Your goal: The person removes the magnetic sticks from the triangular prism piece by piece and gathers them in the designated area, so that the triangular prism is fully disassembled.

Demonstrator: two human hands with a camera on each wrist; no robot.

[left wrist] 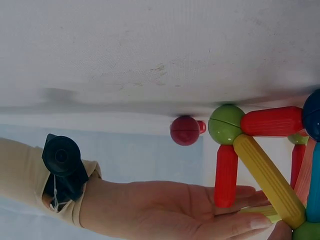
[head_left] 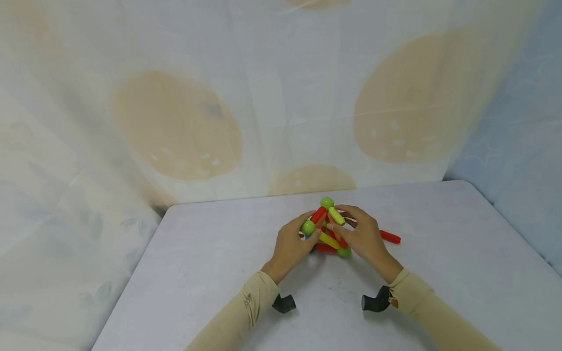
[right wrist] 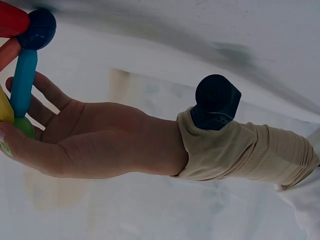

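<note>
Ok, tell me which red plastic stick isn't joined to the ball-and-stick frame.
The red plastic stick lying flat on the white table, just right of the right hand. The other red sticks link green balls inside the frame.
</note>
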